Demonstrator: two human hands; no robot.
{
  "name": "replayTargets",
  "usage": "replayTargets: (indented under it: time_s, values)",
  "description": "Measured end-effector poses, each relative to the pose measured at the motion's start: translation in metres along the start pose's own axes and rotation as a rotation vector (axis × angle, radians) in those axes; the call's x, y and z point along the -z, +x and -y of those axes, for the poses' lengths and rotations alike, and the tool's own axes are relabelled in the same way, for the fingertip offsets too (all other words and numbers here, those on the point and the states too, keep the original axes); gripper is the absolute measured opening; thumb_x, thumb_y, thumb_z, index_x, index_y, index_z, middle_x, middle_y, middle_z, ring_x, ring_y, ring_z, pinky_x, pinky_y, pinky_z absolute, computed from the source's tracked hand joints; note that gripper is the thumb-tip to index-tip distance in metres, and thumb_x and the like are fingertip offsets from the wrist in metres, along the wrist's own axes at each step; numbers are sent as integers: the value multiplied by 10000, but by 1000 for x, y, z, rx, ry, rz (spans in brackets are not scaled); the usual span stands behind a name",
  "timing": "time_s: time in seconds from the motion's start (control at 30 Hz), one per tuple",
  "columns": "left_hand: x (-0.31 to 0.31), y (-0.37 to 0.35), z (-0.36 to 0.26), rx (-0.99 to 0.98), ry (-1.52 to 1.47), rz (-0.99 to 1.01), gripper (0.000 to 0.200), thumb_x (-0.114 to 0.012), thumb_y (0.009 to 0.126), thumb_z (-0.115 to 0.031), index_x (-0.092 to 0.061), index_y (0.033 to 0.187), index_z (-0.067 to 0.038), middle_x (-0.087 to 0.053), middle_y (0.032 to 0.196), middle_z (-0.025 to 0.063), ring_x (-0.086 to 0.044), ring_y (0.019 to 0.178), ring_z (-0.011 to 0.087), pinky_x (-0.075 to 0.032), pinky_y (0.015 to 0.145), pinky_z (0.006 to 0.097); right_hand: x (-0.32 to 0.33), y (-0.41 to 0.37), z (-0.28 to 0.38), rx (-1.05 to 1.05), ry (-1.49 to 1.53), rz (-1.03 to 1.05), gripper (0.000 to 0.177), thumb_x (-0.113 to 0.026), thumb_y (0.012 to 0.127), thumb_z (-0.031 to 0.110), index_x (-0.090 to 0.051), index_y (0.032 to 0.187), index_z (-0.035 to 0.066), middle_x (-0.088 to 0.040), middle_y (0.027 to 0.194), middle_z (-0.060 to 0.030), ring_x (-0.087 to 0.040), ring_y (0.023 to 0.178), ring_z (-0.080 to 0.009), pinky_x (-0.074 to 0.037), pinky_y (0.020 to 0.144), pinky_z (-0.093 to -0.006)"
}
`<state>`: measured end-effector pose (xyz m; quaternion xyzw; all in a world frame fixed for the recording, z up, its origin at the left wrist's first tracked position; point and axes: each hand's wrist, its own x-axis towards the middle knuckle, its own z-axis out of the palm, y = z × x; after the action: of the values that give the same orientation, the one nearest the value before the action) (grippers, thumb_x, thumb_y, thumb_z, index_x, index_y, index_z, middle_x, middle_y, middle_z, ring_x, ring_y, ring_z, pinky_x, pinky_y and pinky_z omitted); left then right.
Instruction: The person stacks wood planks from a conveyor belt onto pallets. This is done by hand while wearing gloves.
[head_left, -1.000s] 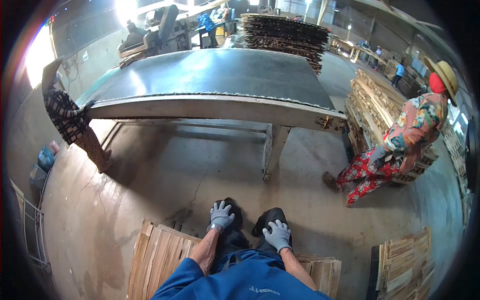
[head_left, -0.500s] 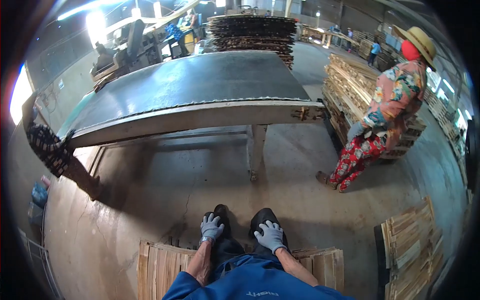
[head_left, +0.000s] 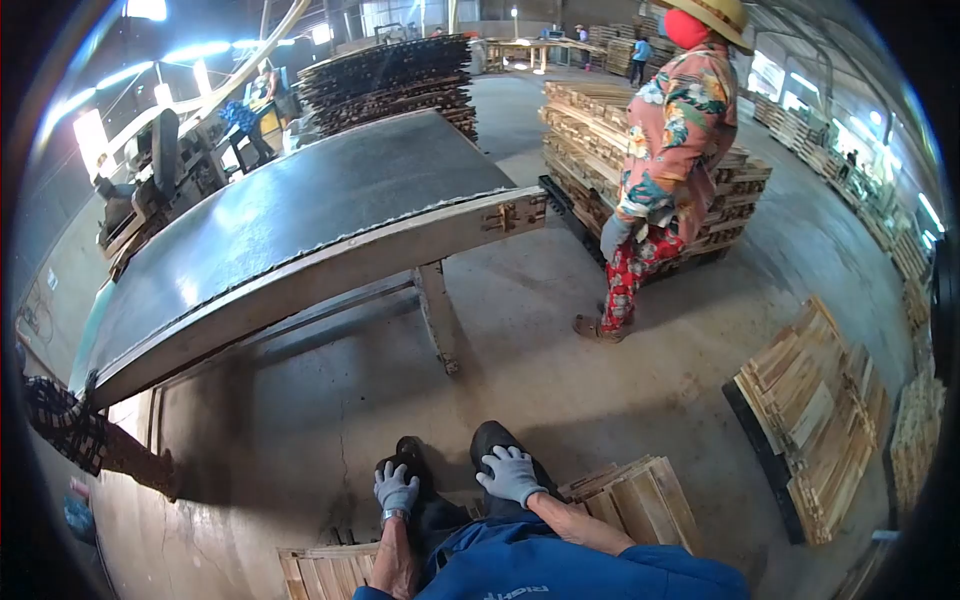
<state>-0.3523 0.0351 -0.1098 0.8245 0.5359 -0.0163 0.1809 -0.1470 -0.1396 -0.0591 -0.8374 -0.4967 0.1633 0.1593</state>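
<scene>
My left hand (head_left: 396,490), in a grey work glove, lies on my left knee with its fingers spread. My right hand (head_left: 511,475), gloved the same way, rests on my right knee, fingers apart. Neither one holds anything. Dark trousers (head_left: 437,508) cover my legs, which are bent as I sit. Beneath me is a stack of wooden boards (head_left: 640,505), showing on both sides of my body. In front stands a long table with a dark, smooth top (head_left: 310,185), beyond the reach of both hands.
A person in a straw hat and floral clothes (head_left: 675,140) stands at the table's right end, beside stacked boards (head_left: 590,130). Another person's sleeve (head_left: 60,405) shows at far left. A pallet of boards (head_left: 815,420) lies to my right. Dark sheets (head_left: 390,85) are piled behind the table.
My view has turned to the right, so the table and both people appear further left. The person in the hat has shifted stance slightly. My hands stay on my knees.
</scene>
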Motion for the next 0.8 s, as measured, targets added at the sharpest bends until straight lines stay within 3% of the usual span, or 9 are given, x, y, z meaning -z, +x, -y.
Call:
replayTargets:
  time_s: [0.8]
  values:
    - [-13, -1, -5, 13, -65, 19, 486, -609, 767, -414, -585, 1212, -217, -394, 1431, 86, -300, 1324, 390, -292, 1053, 489, -1, -2, -5, -8, -39, 9, 419, -593, 782, 468, -623, 1085, 178, -517, 1216, -65, -461, 1129, -298, -370, 909, -467]
